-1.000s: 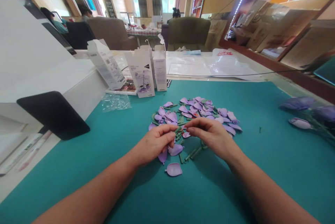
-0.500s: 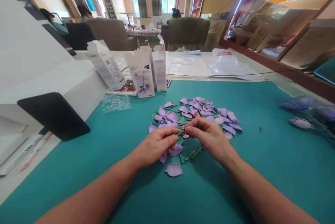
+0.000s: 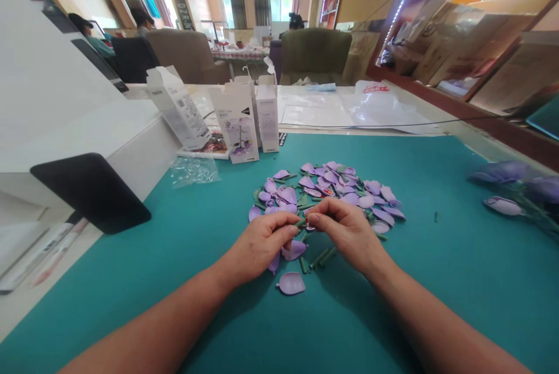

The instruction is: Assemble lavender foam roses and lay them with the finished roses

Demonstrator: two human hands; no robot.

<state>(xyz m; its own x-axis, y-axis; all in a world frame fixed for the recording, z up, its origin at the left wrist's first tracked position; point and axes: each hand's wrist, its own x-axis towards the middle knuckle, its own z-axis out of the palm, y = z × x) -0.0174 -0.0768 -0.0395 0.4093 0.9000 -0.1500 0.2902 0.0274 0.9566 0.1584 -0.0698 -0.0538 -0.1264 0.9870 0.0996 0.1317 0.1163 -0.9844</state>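
My left hand (image 3: pixel 266 243) pinches a short green stem piece (image 3: pixel 300 223) between thumb and fingers. Close against its right end, my right hand (image 3: pixel 345 228) has thumb and forefinger pressed together on a small part, partly red, too hidden to name. Beyond both hands spreads a pile of purple plastic petals (image 3: pixel 329 177) mixed with green stem pieces. Nearer to me lie a single pale petal (image 3: pixel 292 283), a darker petal (image 3: pixel 294 250) below my left fingers, and several loose green stems (image 3: pixel 321 258).
White cartons (image 3: pixel 238 129) stand at the back left of the green mat (image 3: pixel 174 304), beside a crumpled clear bag (image 3: pixel 194 171). A black tablet-like panel (image 3: pixel 91 193) leans at left. Purple flowers (image 3: pixel 502 205) lie at the right edge. People sit in the background.
My right fingertips have shifted very slightly at the end of the green stem piece. Both hands otherwise keep their place, and the pile is unchanged.
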